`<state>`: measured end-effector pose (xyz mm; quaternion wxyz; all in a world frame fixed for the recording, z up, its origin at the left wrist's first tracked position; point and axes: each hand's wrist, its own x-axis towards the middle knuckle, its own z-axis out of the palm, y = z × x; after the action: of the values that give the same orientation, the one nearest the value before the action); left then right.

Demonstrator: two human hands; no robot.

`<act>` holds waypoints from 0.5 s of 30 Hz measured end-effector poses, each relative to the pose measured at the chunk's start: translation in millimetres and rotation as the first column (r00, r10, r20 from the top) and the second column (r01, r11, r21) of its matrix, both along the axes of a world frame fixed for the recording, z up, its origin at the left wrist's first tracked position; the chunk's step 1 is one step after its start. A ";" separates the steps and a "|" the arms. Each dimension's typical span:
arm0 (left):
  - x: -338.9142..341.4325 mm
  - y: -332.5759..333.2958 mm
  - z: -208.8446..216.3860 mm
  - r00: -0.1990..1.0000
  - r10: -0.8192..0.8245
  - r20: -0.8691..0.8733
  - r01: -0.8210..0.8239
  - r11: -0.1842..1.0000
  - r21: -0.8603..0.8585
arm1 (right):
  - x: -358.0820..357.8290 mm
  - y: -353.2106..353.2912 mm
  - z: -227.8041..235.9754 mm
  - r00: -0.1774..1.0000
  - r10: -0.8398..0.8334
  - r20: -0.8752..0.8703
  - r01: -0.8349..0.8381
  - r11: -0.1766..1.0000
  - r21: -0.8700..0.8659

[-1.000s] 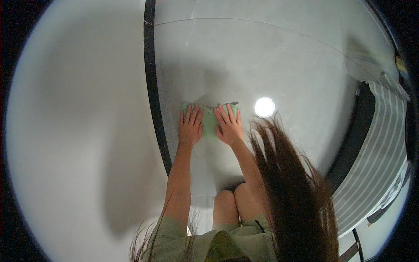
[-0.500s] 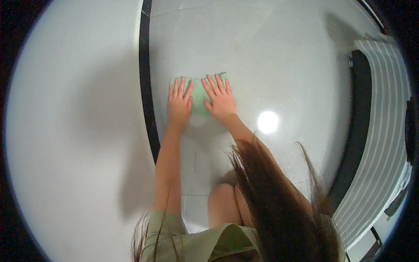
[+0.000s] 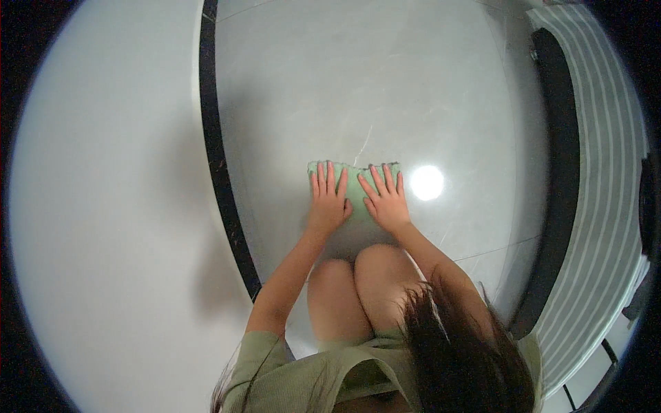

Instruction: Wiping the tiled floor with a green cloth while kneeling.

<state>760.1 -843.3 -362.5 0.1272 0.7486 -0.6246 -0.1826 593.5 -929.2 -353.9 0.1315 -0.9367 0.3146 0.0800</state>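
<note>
A light green cloth (image 3: 355, 201) lies flat on the shiny grey tiled floor (image 3: 385, 82), in front of my knees. My left hand (image 3: 329, 201) presses on its left part with fingers stretched out and spread. On the right part rests my right hand (image 3: 387, 199), also flat, its fingers fanned apart. The fingertips of both hands reach close to the cloth's far edge. Much of the cloth is hidden beneath the palms.
A white wall (image 3: 103, 206) with a black baseboard (image 3: 219, 165) runs along the left. At the right stands a bed-like piece with a dark base (image 3: 559, 138) and a grey striped cover (image 3: 606, 186). My bent knees (image 3: 358, 289) are just behind the hands.
Both hands and the cloth have slid nearer to my knees and to the right, away from the baseboard. The view has shifted too, and more of my legs shows.
</note>
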 end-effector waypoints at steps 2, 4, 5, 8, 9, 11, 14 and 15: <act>54.1 -53.0 -16.0 1.000 0.023 -0.013 -0.023 0.999 -0.036 | 66.6 -53.1 -14.9 1.000 -0.024 0.020 0.024 1.000 -0.014; 134.1 -113.4 -42.3 0.992 0.098 0.084 -0.091 0.992 -0.083 | 156.0 -111.1 -36.9 0.993 -0.055 0.102 0.059 0.997 -0.040; 175.1 -146.5 -56.3 0.986 0.125 0.113 -0.110 0.985 -0.133 | 203.3 -144.6 -46.7 0.986 -0.064 0.153 0.075 0.995 -0.062; 314.9 -243.6 -99.5 0.955 0.210 0.211 -0.164 0.962 -0.216 | 354.2 -237.9 -83.5 0.980 -0.052 0.192 0.084 0.983 -0.163; 363.2 -268.1 -113.9 0.953 0.211 0.216 -0.162 0.961 -0.223 | 407.9 -261.0 -93.3 0.969 -0.043 0.243 0.090 0.978 -0.186; 457.1 -303.0 -131.4 0.923 0.308 0.232 -0.251 0.937 -0.244 | 498.5 -289.1 -108.4 0.952 -0.027 0.304 0.095 0.973 -0.210; 561.5 -301.7 -151.0 0.929 0.329 0.169 -0.286 0.929 -0.233 | 597.5 -290.8 -127.7 0.953 0.001 0.304 0.074 0.970 -0.233; 579.1 -280.6 -161.8 0.923 0.345 0.169 -0.303 0.925 -0.229 | 614.4 -270.6 -139.7 0.961 0.007 0.277 0.051 0.978 -0.203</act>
<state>1339.2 -1123.9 -524.3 0.1641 0.8403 -0.5164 -0.0171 1207.9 -1199.8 -493.6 0.0764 -0.9437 0.3101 -0.0864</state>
